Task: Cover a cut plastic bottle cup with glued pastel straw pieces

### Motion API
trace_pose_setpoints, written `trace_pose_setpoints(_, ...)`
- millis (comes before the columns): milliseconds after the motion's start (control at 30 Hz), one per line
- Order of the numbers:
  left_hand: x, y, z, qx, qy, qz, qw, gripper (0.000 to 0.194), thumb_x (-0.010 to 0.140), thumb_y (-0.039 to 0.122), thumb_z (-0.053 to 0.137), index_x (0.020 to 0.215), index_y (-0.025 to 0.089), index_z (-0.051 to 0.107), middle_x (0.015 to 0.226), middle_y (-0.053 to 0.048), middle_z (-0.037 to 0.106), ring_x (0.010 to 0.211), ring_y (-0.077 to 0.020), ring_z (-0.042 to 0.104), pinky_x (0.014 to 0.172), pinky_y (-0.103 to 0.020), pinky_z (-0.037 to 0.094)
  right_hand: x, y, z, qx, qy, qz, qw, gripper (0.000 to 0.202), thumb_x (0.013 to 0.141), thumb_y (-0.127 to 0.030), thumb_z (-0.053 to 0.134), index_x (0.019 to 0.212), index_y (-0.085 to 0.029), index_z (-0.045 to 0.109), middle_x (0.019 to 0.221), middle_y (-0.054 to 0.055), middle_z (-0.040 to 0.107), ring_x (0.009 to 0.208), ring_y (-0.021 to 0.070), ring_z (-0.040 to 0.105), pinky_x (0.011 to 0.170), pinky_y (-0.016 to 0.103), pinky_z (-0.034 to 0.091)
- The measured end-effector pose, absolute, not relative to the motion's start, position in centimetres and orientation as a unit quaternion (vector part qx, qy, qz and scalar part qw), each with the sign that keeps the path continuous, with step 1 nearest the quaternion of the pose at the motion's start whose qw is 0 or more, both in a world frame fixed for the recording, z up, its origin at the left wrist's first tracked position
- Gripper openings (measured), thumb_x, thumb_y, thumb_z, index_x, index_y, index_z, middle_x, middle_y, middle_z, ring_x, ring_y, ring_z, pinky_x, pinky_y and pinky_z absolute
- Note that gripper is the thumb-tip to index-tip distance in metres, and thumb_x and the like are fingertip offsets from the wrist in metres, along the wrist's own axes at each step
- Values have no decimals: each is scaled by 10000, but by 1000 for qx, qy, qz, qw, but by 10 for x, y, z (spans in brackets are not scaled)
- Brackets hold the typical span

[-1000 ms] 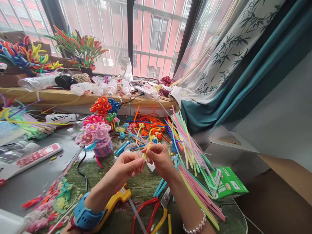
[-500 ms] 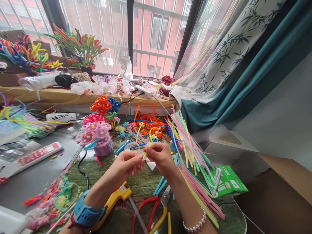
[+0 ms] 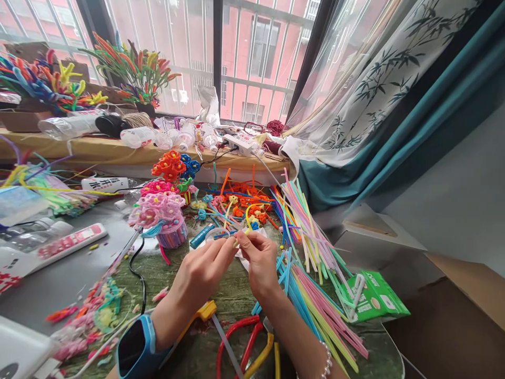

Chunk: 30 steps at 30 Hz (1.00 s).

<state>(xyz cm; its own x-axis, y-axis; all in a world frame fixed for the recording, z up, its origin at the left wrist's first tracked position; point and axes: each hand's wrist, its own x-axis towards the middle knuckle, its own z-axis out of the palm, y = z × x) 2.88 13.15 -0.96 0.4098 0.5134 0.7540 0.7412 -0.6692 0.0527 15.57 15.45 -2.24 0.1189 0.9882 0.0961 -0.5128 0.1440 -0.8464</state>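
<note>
My left hand (image 3: 207, 268) and my right hand (image 3: 260, 260) meet at the fingertips over the middle of the green table. Both pinch a small pale yellow pipe-cleaner piece (image 3: 237, 242), mostly hidden by the fingers. Left of them is a striped pot of pink fuzzy flowers (image 3: 158, 210). A glue gun (image 3: 205, 311), yellow, lies partly under my left forearm. Scissors with red and yellow handles (image 3: 249, 342) rest below my hands. Blue, pink and yellow pipe cleaners (image 3: 315, 305) spread right of my right forearm.
Loose orange pieces (image 3: 248, 192) lie beyond my hands. A green packet (image 3: 379, 297) sits at the right edge, near an open cardboard box (image 3: 461, 284). Plastic bottles (image 3: 138, 137) and a power strip (image 3: 238, 145) line the windowsill. A black cable (image 3: 138, 273) runs at the left.
My left hand has turned over, its back now facing up and its watch face showing. The fingers of both hands have drawn closer around the yellow piece. The view has shifted slightly.
</note>
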Motion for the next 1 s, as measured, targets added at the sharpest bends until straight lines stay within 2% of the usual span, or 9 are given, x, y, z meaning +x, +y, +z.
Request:
trace_pose_setpoints(133,26,131,-12,-828,-397,-355,177,174,954,164,497,1009,161,661,888,-80,748,788,-188,712,723,-263,537,153,152,-23,-346,-346,561,668,300,600,-379,861,586,-158,659,560,-39,538,531,83,392,530,245,319)
trace_pose_setpoints(233,25,130,-13,-828,-389,-351,201,199,960,122,463,1044,132,643,882,-83,744,784,-186,711,714,-258,534,151,151,-25,-348,-346,551,675,295,631,-371,847,580,-160,648,524,-55,491,503,73,348,501,242,284)
trace_pose_setpoints(333,27,130,-13,-823,-397,-361,187,188,971,146,456,1012,133,639,872,-79,742,781,-187,708,705,-265,534,151,151,-26,-345,-338,555,677,299,649,-375,837,585,-166,634,499,-64,471,475,69,335,471,242,259)
trace_pose_setpoints(467,29,130,-11,-796,-418,-402,173,170,979,203,473,953,157,634,855,-68,738,763,-178,702,687,-260,531,154,152,-26,-341,-321,573,672,307,644,-390,841,598,-168,633,513,-46,530,473,76,412,459,233,288)
trace_pose_setpoints(667,27,129,-12,-803,-404,-409,155,165,968,175,487,994,144,647,852,-75,737,771,-187,706,708,-263,534,155,153,-25,-333,-307,584,673,270,629,-371,857,649,-160,691,544,-27,593,471,80,468,457,226,341)
trace_pose_setpoints(867,25,130,-18,-791,-427,-418,133,189,964,193,503,1055,179,668,843,-52,745,752,-172,709,695,-244,539,158,155,-25,-341,-295,574,684,301,627,-410,848,631,-161,679,543,-15,603,474,93,486,473,241,380)
trace_pose_setpoints(1000,25,129,-19,-789,-410,-436,136,150,938,121,534,1024,146,655,840,-55,741,765,-163,708,738,-236,526,159,154,-25,-336,-297,573,686,294,638,-405,844,632,-161,680,592,-4,635,480,90,497,483,244,394)
